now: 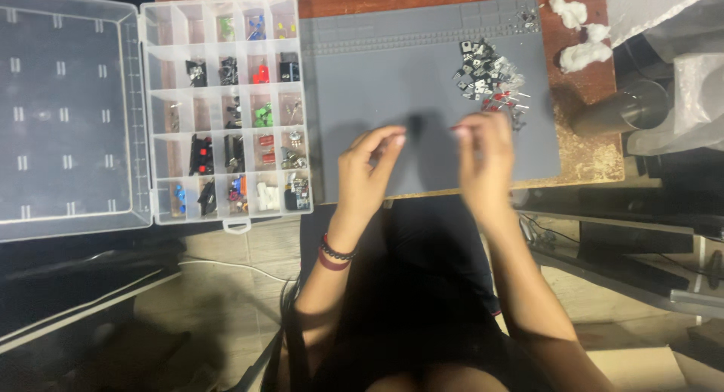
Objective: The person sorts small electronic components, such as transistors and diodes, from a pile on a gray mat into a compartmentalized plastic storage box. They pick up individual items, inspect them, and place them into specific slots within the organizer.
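both hands are hovering over the grey mat [377, 75], the left hand [369, 169] pinching fingertips together. the right hand [483, 154] is curling, blurred, grip unclear; the parts pile [489, 79] is lying just beyond it.

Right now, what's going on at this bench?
A person sits at a grey work mat with both hands raised over it. The left hand and right hand have their fingers pinched; whether they hold anything is too blurred to tell. A pile of small electronic parts lies on the mat beyond the right hand. An open clear compartment box of sorted parts sits left of the mat, its lid folded out.
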